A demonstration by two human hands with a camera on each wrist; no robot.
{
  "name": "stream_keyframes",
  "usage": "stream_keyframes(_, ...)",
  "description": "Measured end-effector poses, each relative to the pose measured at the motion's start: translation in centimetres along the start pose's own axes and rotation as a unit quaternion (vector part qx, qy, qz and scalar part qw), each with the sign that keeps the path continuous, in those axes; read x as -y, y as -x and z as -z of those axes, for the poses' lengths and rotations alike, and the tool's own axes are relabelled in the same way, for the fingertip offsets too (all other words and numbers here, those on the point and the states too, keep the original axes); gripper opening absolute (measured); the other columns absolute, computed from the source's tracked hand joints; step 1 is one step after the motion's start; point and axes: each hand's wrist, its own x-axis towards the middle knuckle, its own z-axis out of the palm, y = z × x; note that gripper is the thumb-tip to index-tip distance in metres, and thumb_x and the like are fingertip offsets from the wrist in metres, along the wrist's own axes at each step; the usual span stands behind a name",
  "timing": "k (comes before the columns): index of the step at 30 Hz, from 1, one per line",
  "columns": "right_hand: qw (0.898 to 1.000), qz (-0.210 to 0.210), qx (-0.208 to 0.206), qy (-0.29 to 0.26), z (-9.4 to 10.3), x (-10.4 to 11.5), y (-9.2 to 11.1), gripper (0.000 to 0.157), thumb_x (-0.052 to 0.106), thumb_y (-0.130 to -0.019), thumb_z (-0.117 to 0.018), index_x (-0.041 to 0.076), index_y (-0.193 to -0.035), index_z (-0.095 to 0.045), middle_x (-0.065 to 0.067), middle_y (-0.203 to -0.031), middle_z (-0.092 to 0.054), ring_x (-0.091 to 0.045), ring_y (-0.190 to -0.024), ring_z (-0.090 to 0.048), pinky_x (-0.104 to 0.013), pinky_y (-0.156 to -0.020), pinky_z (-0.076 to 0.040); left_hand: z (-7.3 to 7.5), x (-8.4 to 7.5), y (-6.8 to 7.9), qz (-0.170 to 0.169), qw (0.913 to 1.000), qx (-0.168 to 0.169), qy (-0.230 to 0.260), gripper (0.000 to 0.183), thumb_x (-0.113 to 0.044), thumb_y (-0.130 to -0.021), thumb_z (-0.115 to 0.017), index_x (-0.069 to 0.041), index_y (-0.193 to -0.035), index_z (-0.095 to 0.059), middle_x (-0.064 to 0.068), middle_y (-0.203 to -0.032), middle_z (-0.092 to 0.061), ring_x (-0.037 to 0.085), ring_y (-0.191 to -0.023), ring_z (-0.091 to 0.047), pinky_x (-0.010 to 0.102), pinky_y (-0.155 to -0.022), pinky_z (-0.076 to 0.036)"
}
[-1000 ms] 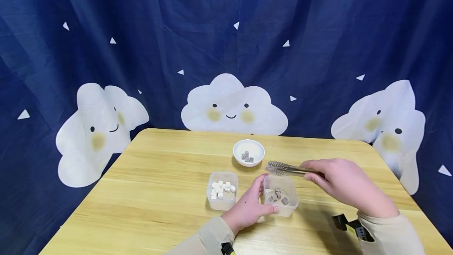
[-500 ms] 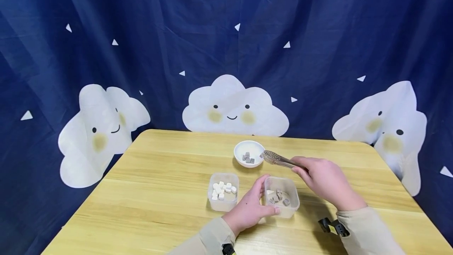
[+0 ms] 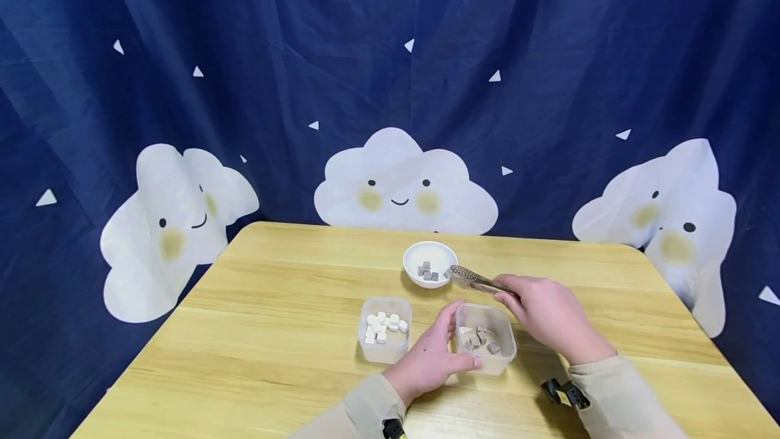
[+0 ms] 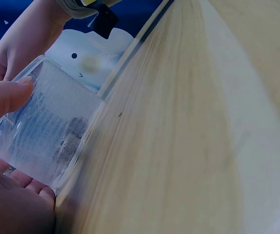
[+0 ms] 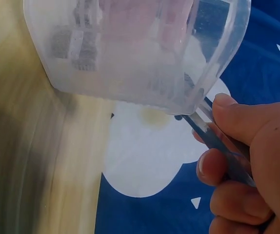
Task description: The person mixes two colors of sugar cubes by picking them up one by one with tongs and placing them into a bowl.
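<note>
My right hand grips a pair of metal tongs with a perforated head. The tong tips hold a small grey cube at the right rim of the white bowl. Several grey cubes lie inside that bowl. My left hand holds a clear plastic container on the table, thumb on the near side and fingers on the left. Several grey cubes rest in this container. In the left wrist view, the thumb presses against the container's wall.
Left of my left hand stands a second clear container with several white cubes. The wooden table reaches back to a dark blue curtain with cloud prints.
My right hand has moved left with the tongs, from above the right container to the bowl's right rim. The left hand keeps its hold on the container.
</note>
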Motion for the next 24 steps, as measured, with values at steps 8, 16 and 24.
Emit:
stream_keyframes(8, 1.0, -0.01, 0.008, 0.0, 0.1, 0.1, 0.0, 0.017, 0.028, -0.092, -0.075, 0.02, -0.106, -0.075, 0.01, -0.082, -0.068, -0.009, -0.065, -0.057, -0.04, -0.055, -0.05, 0.0, 0.0, 0.0, 0.001, 1.0, 0.0, -0.002, 0.099, -0.026, -0.078, -0.085, -0.026, -0.159, -0.027, -0.008, -0.152, -0.044, 0.02, -0.138, -0.043, 0.051, -0.117, -0.027)
stream_keyframes(16, 1.0, -0.01, 0.018, -0.003, 0.8, 0.3, -0.1, 0.02, 0.029, -0.091, -0.076, 0.019, -0.108, -0.075, 0.008, -0.085, -0.07, -0.009, -0.064, -0.057, -0.04, -0.054, -0.049, 0.0, 0.2, -0.1, -0.006, 1.0, 0.002, 0.003, 0.099, -0.026, -0.078, -0.084, -0.025, -0.159, -0.027, -0.008, -0.152, -0.045, 0.02, -0.138, -0.043, 0.049, -0.118, -0.027)
stream_keyframes(24, 1.0, -0.012, 0.024, -0.014, 2.5, 0.5, -0.1, 0.023, 0.029, -0.091, -0.076, 0.018, -0.112, -0.075, 0.009, -0.083, -0.069, -0.005, -0.06, -0.051, -0.035, -0.054, -0.046, 0.0, 0.3, 0.0, -0.003, 1.0, -0.001, -0.003, 0.1, -0.026, -0.078, -0.085, -0.027, -0.159, -0.026, -0.009, -0.153, -0.043, 0.02, -0.138, -0.042, 0.051, -0.118, -0.026)
